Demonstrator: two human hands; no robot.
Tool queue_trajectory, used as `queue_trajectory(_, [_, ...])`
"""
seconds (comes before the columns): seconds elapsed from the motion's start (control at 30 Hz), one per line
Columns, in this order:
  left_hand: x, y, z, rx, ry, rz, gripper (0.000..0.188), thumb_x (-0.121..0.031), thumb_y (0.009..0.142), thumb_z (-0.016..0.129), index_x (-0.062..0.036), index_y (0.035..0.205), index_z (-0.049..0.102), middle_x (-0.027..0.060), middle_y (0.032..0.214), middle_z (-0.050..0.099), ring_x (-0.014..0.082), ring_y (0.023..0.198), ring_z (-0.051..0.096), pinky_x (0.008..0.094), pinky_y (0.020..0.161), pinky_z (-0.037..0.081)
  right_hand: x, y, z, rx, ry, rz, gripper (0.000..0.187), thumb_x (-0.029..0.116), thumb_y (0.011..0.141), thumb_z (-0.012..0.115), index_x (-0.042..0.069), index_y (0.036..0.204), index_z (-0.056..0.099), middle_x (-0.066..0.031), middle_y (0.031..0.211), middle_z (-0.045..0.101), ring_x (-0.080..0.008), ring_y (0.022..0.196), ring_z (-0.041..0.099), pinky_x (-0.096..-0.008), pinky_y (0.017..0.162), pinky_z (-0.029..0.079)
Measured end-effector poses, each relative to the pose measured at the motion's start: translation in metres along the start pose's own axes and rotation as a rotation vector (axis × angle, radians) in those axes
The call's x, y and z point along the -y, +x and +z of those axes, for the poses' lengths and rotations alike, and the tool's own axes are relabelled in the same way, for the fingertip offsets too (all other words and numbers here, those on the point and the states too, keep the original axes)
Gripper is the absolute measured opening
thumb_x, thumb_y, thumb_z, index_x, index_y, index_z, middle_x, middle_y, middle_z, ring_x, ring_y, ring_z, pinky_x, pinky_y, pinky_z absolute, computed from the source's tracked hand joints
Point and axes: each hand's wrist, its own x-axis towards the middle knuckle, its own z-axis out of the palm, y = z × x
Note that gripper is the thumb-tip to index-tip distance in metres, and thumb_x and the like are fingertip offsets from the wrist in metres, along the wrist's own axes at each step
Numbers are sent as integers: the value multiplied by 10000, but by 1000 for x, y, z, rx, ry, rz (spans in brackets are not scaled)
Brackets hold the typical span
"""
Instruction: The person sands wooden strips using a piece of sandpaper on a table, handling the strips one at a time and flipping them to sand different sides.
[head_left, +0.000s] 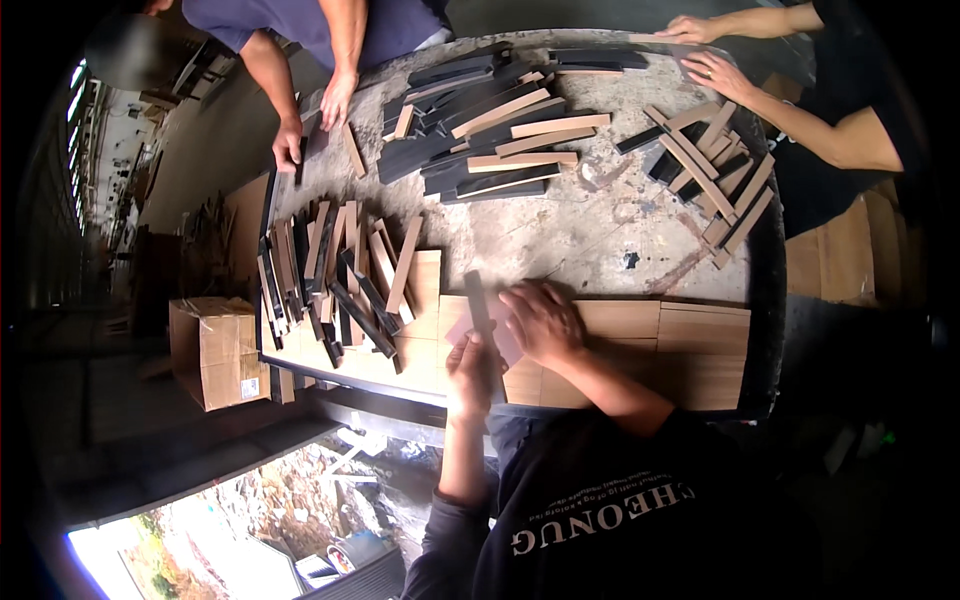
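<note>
My left hand [468, 368] is closed around the lower part of a narrow grey-brown wooden strip [476, 295], which stands out lengthwise away from me. Behind the strip shows a thin pinkish sheet [506, 346], perhaps sandpaper. Bent fingers of my right hand [545, 322] grip the sheet's right edge, close beside the strip; the fingertips are partly hidden. Beneath both hands lie flat light-brown wooden boards [610, 320] along the table's near side. Left of my left hand, a heap of wooden strips [345, 270], some with black faces, rests partly on these boards.
Black and bare wooden strips [500, 120] cover the table's far middle, with another crossed pile [705, 165] at right. One co-worker's hands [335, 100] work at the far left corner, another's [715, 75] at the far right. A cardboard box [215, 350] stands left of the table [610, 230].
</note>
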Motion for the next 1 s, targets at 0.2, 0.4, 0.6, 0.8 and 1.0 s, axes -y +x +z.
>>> queue_trajectory(0.2, [35,6,-27,-378,1503,631,339,-212,833,611,-110,1156,619,146,843,658,352,675,648,412,597,523,3,-1,2,7,-53,6,394,240,820,626,123,1189,551,-57,1204,558,-218,1175,496,-417,1023,342])
queue_trajectory(0.4, [48,11,-33,-328,1682,744,392,-235,827,620,-88,1190,606,89,649,634,239,430,579,343,438,480,2,-2,0,-23,-71,-9,399,242,815,632,121,1188,554,-49,1197,561,-199,1176,494,-405,1026,334])
queue_trajectory(0.6, [28,68,-4,-295,1806,769,370,-249,918,489,-57,1229,546,113,589,623,270,460,598,378,484,491,2,-1,4,9,-146,-17,361,237,810,606,106,1145,582,-62,1166,572,-228,1149,510,-420,1040,324])
queue_trajectory(0.8, [46,17,-30,-279,1963,792,458,-258,854,567,-26,1247,533,99,514,592,215,383,563,325,406,468,-2,-2,8,-57,-91,-29,376,233,792,634,107,1143,584,-48,1162,573,-224,1127,521,-420,1028,330])
queue_trajectory(1.0, [20,78,4,-255,1948,746,487,-252,886,508,-13,1304,439,65,547,618,211,435,599,344,447,491,6,2,1,-46,-150,-47,378,236,793,634,95,1142,595,-46,1140,580,-210,1143,512,-408,1040,323])
